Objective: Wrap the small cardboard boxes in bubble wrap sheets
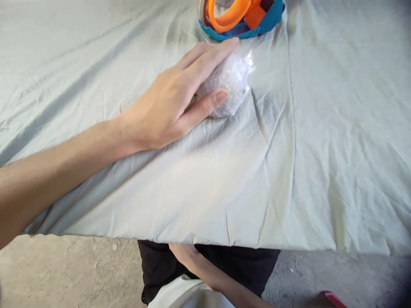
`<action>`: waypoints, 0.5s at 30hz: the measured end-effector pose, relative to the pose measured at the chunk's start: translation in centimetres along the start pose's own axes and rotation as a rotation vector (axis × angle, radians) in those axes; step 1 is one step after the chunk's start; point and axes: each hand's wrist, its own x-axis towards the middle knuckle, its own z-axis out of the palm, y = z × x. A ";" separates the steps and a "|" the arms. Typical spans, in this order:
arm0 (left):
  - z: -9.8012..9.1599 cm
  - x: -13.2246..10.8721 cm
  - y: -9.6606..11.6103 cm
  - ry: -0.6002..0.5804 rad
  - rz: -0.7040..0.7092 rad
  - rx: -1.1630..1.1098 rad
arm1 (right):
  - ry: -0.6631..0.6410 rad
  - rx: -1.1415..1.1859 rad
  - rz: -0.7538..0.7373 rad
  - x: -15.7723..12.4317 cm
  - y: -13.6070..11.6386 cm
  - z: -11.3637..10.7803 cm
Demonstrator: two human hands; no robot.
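"Plastic-wrapped bundle (239, 79): where is it?"

"It rests on the pale cloth (337, 128), at about one o'clock from the middle of your view. It's roundish, clear and shiny; you can't make out what's inside."

"And the grip?"

"Your left hand (170, 102) is closed round it, thumb on the near side, fingers along the far left, so you have hold of it. Your left forearm (77, 149) comes in from between eight and nine."

"The right hand?"

"It's hidden below the cloth's edge, so I can't tell its grip. You see only your right forearm (221, 278), running from five o'clock to just past six."

"What else is about?"

"Just beyond your left fingertips, near twelve, a blue holder (271, 19) with an orange ring (229, 22) in it. You have dark trousers (154, 265) at six, and something red (334, 299) between four and five."
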 end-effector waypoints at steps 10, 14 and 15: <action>0.1 -0.1 0.6 0.029 -0.008 -0.012 | 0.110 0.005 -0.022 -3.6 1.0 1.5; 0.0 -0.3 0.9 0.086 -0.018 -0.004 | 0.215 0.050 -0.124 -7.2 1.2 0.0; 0.0 -0.3 0.9 0.086 -0.020 -0.019 | 0.222 0.071 -0.188 -8.3 1.2 -1.1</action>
